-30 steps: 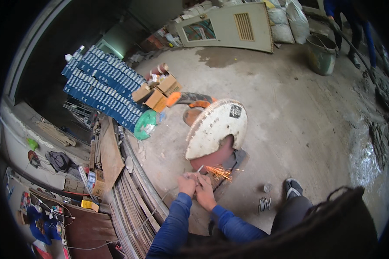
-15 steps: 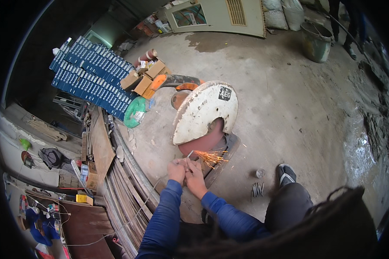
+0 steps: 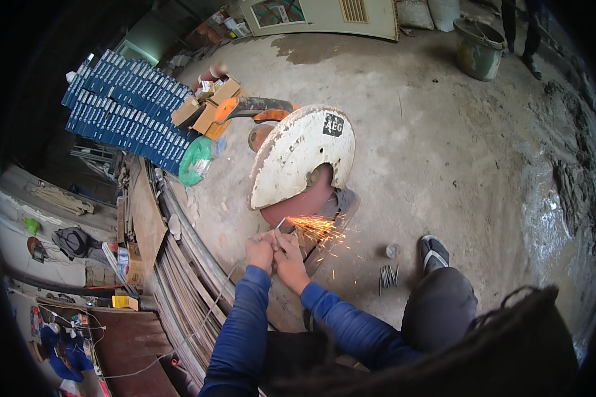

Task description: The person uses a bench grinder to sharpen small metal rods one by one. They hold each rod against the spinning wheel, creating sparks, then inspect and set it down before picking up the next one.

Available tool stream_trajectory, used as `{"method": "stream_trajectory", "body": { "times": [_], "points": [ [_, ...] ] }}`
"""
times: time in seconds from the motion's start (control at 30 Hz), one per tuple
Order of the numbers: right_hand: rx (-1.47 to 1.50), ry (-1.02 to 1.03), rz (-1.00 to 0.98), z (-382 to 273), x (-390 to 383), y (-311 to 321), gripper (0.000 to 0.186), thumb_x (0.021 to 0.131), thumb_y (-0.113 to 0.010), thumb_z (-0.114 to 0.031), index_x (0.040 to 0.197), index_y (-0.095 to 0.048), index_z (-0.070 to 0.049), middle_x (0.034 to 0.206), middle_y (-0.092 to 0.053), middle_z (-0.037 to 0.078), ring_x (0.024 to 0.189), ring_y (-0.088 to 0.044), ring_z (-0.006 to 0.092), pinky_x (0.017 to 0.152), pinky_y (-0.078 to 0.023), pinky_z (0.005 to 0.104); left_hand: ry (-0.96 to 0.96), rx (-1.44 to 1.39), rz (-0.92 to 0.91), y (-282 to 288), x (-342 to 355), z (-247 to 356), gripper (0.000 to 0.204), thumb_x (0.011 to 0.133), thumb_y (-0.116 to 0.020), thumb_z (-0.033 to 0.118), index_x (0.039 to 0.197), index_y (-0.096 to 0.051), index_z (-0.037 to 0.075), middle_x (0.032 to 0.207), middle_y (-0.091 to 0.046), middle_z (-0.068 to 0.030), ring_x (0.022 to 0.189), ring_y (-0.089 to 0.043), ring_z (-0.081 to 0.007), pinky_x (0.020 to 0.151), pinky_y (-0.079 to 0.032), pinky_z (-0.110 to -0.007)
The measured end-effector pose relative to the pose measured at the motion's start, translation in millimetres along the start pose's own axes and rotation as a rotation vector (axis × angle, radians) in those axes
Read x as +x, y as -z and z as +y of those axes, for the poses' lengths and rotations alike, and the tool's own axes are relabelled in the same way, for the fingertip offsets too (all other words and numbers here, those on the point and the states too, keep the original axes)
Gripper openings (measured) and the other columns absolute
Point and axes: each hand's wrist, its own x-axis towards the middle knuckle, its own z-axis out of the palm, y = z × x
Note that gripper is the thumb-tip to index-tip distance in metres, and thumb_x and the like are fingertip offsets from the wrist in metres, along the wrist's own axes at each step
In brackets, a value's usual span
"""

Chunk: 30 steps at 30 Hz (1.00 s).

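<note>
A chop saw with a worn white blade guard (image 3: pixel 295 162) and an orange-and-black handle (image 3: pixel 255 109) stands on the floor before me. Below the guard, its reddish abrasive disc (image 3: pixel 301 204) is blurred as if spinning. My left hand (image 3: pixel 259 252) and my right hand (image 3: pixel 289 260) are closed together around a thin metal rod (image 3: pixel 281 223). The rod's far tip meets the disc's lower edge, and orange sparks (image 3: pixel 318 228) spray off to the right. Most of the rod is hidden by my fingers.
Several metal rods (image 3: pixel 389 276) lie by a small round metal piece (image 3: pixel 393 251) near my sandaled foot (image 3: pixel 434 253). Long pipes (image 3: pixel 202 241) run along the left. Beyond are stacked blue boxes (image 3: pixel 126 109), a green coil (image 3: pixel 195 161), cartons (image 3: pixel 208 112), a bucket (image 3: pixel 478 49) and a person's legs (image 3: pixel 531 40).
The view has shifted, so everything sits slightly higher and farther left. The spark spray is thicker and wider. The rod tip is tilted differently against the disc; both hands keep their hold.
</note>
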Motion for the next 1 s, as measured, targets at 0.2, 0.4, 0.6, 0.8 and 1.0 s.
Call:
{"method": "stream_trajectory", "body": {
  "times": [0.2,0.4,0.6,0.8,1.0],
  "points": [
    [-0.062,0.023,0.011,-1.0,1.3,1.9,0.047,0.091,-0.051,-0.001,0.138,-0.052,-0.005,0.118,-0.051,0.016,0.109,-0.051,0.0281,0.095,-0.042,0.0324,0.038,-0.063,0.015,-2.5,-0.8,-1.8,0.01,0.087,-0.053,-0.002,0.079,-0.058,-0.004,0.066,-0.056,-0.0049,0.057,-0.049,-0.0128,0.053,-0.04,-0.027],
    [-0.098,0.028,0.012,-1.8,2.5,2.6,0.046,0.09,-0.049,0.0,0.136,-0.052,-0.002,0.118,-0.05,0.015,0.108,-0.051,0.0281,0.095,-0.043,0.0324,0.054,-0.124,0.004,-0.9,3.4,-6.7,0.008,0.087,-0.054,-0.003,0.082,-0.059,-0.005,0.067,-0.055,-0.0044,0.057,-0.049,-0.0118,0.053,-0.04,-0.026],
    [-0.02,0.027,-0.002,-5.5,4.8,3.2,0.046,0.089,-0.049,0.004,0.135,-0.054,-0.001,0.111,-0.049,0.013,0.103,-0.049,0.0243,0.093,-0.042,0.0301,0.031,-0.147,-0.001,-2.5,5.9,-9.1,0.009,0.089,-0.054,-0.002,0.082,-0.059,-0.005,0.067,-0.055,-0.0042,0.058,-0.048,-0.0119,0.054,-0.04,-0.026],
    [-0.068,0.093,0.018,-4.5,4.9,2.7,0.046,0.089,-0.05,0.004,0.134,-0.054,-0.002,0.111,-0.05,0.013,0.103,-0.048,0.0251,0.093,-0.042,0.0307,0.028,-0.135,0.033,-6.6,2.7,-4.9,0.012,0.089,-0.056,0.0,0.077,-0.058,-0.002,0.068,-0.055,-0.005,0.059,-0.048,-0.0131,0.056,-0.04,-0.027],
    [-0.018,-0.041,-0.076,-2.4,7.1,6.4,0.046,0.091,-0.05,0.0,0.137,-0.053,-0.002,0.125,-0.049,0.012,0.114,-0.048,0.0238,0.099,-0.041,0.0293,0.017,-0.13,0.039,-7.7,-0.9,-2.5,0.013,0.091,-0.056,0.001,0.078,-0.057,-0.002,0.067,-0.055,-0.0048,0.059,-0.048,-0.0128,0.056,-0.04,-0.027]
  ]
}}
